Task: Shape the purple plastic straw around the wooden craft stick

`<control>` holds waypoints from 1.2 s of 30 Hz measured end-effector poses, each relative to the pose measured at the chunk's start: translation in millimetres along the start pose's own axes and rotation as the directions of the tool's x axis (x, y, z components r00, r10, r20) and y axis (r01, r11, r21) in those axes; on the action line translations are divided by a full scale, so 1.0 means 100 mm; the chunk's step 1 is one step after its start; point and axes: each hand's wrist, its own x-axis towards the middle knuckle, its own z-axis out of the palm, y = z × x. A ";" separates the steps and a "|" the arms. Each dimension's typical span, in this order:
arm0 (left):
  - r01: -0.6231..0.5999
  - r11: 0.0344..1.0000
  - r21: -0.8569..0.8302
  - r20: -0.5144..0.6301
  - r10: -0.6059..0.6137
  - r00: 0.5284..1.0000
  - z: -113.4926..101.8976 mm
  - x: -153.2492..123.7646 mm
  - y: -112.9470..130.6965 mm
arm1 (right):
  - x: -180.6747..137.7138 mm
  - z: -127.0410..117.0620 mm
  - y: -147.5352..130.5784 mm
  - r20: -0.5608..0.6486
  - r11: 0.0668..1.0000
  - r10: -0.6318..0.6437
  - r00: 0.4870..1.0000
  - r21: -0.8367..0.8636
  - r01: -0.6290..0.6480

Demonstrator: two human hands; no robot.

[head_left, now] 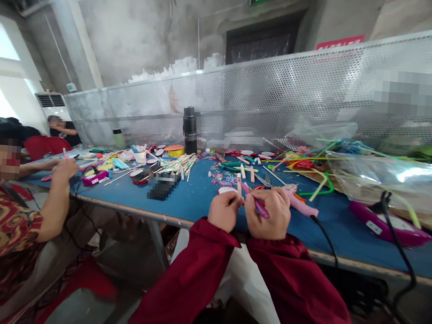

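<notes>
My left hand point(223, 212) is closed, its thumb and finger pinching a small pale stick-like piece point(239, 185) that points upward. Close beside it, my right hand point(272, 213) is wrapped round a purple pen-like tool point(260, 207). The tool's upper end leans toward the pale piece; whether they touch I cannot tell. Just right of my right hand lies a pink tool point(303, 205) with a black cord. Beyond my hands are small coloured rings point(224, 179), a white disc point(226, 190) partly behind my left hand, and scissors point(263, 179).
The blue table point(197, 200) bears a black phone-like item point(163, 186), a bundle of sticks point(181, 166) and a black bottle point(190, 131). At right lie a purple box point(388, 225) with a cord and plastic bags point(388, 179). A co-worker point(2, 224) sits at left.
</notes>
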 end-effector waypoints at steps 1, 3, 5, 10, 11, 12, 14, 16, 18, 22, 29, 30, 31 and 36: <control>-0.004 1.000 0.001 -0.001 0.004 1.000 0.00 0.00 0.00 | 0.00 0.00 0.00 0.000 1.000 -0.007 1.000 0.009 0.007; -0.014 1.000 0.000 -0.003 0.014 1.000 0.00 0.00 0.00 | 0.00 0.00 0.00 0.005 1.000 -0.010 1.000 0.011 0.010; -0.016 1.000 -0.001 -0.001 0.016 1.000 0.00 0.00 -0.01 | -0.01 0.00 0.01 0.013 1.000 0.006 1.000 -0.003 -0.006; 0.001 1.000 0.010 0.006 -0.001 1.000 0.00 0.00 0.00 | -0.02 0.00 0.01 0.007 1.000 0.017 1.000 0.000 -0.017; 0.003 1.000 0.013 0.004 -0.003 1.000 0.00 0.00 0.00 | -0.02 0.00 0.00 0.006 1.000 0.005 1.000 0.005 -0.006; 0.003 1.000 0.019 0.000 -0.003 1.000 0.00 0.00 0.00 | -0.01 0.00 0.00 0.007 1.000 -0.007 1.000 0.009 0.007; 0.004 1.000 0.031 -0.009 -0.004 1.000 0.00 0.00 0.00 | 0.01 0.00 -0.01 0.010 1.000 -0.026 1.000 0.015 0.026; 0.007 1.000 0.029 -0.013 -0.006 1.000 0.01 -0.01 0.00 | 0.02 -0.01 -0.01 0.002 1.000 -0.027 1.000 0.014 0.027; 0.007 1.000 0.013 -0.007 -0.007 1.000 0.01 -0.01 0.00 | 0.02 0.00 0.00 -0.012 1.000 -0.020 1.000 0.010 0.020; -0.011 1.000 -0.003 -0.002 0.011 1.000 0.01 0.00 -0.01 | 0.01 0.00 0.00 -0.004 1.000 -0.023 1.000 -0.002 0.023; -0.004 1.000 -0.004 0.003 0.004 1.000 0.01 0.01 -0.05 | -0.02 0.00 0.01 -0.012 1.000 -0.009 1.000 -0.024 0.009; -0.010 1.000 0.000 -0.001 0.010 1.000 0.01 0.01 -0.06 | -0.02 0.00 0.01 -0.009 1.000 -0.011 1.000 -0.023 0.011; -0.012 1.000 0.004 -0.005 0.012 1.000 0.01 0.01 -0.06 | -0.03 0.00 0.02 -0.007 1.000 -0.012 1.000 -0.024 0.012; 0.001 1.000 -0.010 0.003 -0.001 1.000 0.01 0.01 -0.05 | -0.03 0.01 0.02 -0.021 0.999 -0.006 1.000 -0.032 0.005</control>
